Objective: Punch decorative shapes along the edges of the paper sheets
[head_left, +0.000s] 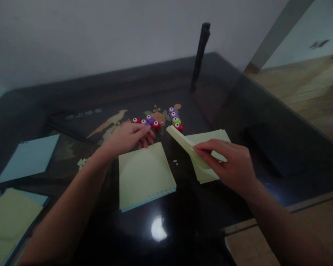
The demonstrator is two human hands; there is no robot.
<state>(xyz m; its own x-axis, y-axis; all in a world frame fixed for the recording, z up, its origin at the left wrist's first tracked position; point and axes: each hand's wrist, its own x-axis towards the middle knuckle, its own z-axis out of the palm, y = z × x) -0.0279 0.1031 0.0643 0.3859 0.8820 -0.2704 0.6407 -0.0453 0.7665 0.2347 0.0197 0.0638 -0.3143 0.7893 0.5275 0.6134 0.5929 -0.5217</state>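
Note:
My right hand (233, 162) pinches a folded pale green paper (183, 142) and lifts it over a small pile of the same green sheets (211, 138). My left hand (127, 138) reaches toward a row of small round punches (150, 120) in red and purple, its fingertips nearly touching them. In front of that hand lies a stack of green paper over blue (144, 175). Further punches in purple, green and red (175, 118) lie in a short line to the right.
The glossy black table (183, 221) has a bird and flower inlay at its middle. A light blue sheet (30, 157) lies at the left, and more green and blue sheets (8, 221) lie at the near left. A dark upright post (199, 55) stands at the back.

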